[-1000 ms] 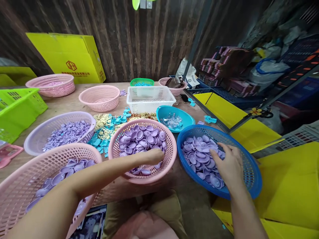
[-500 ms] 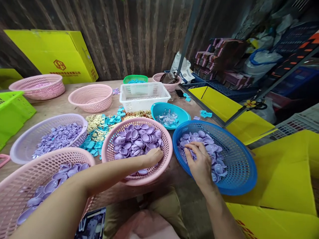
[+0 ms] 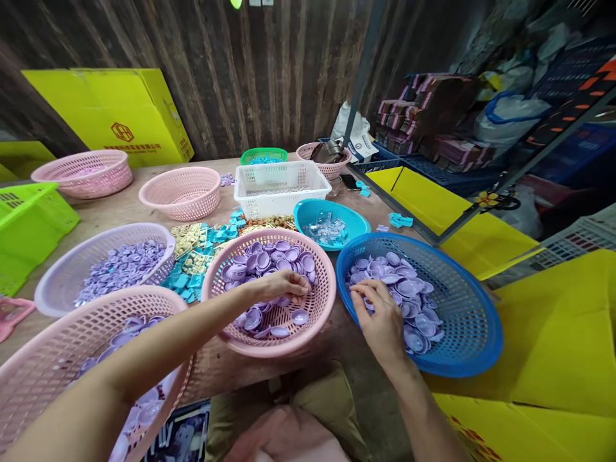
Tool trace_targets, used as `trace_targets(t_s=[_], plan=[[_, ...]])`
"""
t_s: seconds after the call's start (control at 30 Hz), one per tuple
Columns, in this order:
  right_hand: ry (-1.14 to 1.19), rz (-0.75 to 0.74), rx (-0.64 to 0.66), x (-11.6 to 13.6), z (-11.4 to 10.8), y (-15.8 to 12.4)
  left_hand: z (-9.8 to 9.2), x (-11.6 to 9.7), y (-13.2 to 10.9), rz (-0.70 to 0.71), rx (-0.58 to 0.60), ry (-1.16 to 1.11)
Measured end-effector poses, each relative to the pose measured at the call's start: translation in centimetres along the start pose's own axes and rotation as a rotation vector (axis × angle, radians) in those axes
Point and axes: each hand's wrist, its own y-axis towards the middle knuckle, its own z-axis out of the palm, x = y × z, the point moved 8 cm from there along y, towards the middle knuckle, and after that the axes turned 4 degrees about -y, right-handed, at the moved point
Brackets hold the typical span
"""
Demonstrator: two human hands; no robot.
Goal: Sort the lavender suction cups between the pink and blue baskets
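Over the middle pink basket (image 3: 269, 351), my left hand (image 3: 285, 286) has its fingers curled together, and whatever they hold is hidden. Shallow purple oval plastic pieces (image 3: 262, 260) fill much of that basket, with a few lying near its front. My right hand (image 3: 382, 319) hovers at the left rim of the blue basket (image 3: 474, 343). Its thumb and fingertips come together in a pinch; I cannot make out anything between them. Below and beyond it, purple oval pieces (image 3: 421, 324) are heaped in the blue basket.
At lower left stands a larger pink basket (image 3: 43, 359) of purple pieces; behind it, a lilac basket (image 3: 55, 282) holds small purple parts. A turquoise bowl (image 3: 353, 221) of clear parts and a white crate (image 3: 269, 204) stand farther back. Yellow cartons (image 3: 558, 333) flank the right side.
My left hand has lifted and shifted slightly left from the right side of the pink basket, uncovering pieces near its front. My right hand has moved slightly left and down.
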Motion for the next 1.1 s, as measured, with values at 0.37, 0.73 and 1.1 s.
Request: trace_targets(t_s=[0.37, 0.73, 1.1], plan=[[0.294, -0.107, 0.217, 6.6, 5.9, 0.7, 1.2, -0.4, -4.6, -0.041, -0.023, -0.520], [0.277, -0.134, 0.168, 5.1, 8.9, 0.0, -4.7, 0.6, -9.1, 0.107, -0.271, -0.453], [0.346, 0.141, 0.217, 3.5, 8.9, -0.3, -20.0, -2.9, -26.7, 0.188, -1.260, 0.241]])
